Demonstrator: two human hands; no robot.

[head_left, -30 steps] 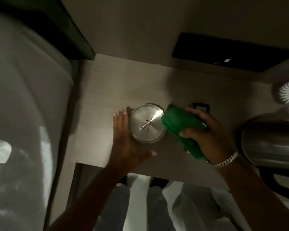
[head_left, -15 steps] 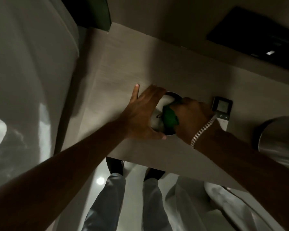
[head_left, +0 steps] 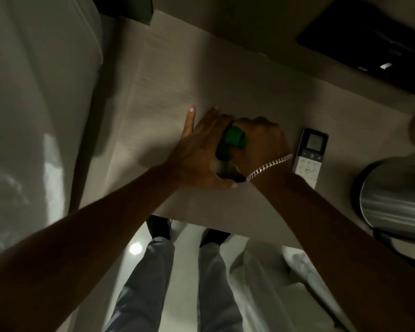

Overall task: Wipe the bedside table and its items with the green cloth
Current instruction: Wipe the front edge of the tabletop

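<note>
The beige bedside table [head_left: 168,75] fills the middle of the view. A round metal lidded container [head_left: 225,168] stands near its front edge, almost wholly hidden under my hands. My left hand [head_left: 199,154] wraps around the container's left side, index finger stretched out. My right hand [head_left: 259,140], with a silver bracelet on the wrist, is closed on the bunched green cloth [head_left: 231,142] and presses it onto the container's top. A white remote [head_left: 310,155] with a small screen lies just right of my right hand.
A large steel kettle [head_left: 393,204] stands at the right edge of the table. A dark wall panel [head_left: 369,41] sits at the top right. White bedding [head_left: 38,111] lies along the left. My legs and the shiny floor show below the table's front edge.
My left hand has closed around the container, which it was only beside a second ago. The right hand has moved the cloth over the lid, covering it. The view has shifted closer.
</note>
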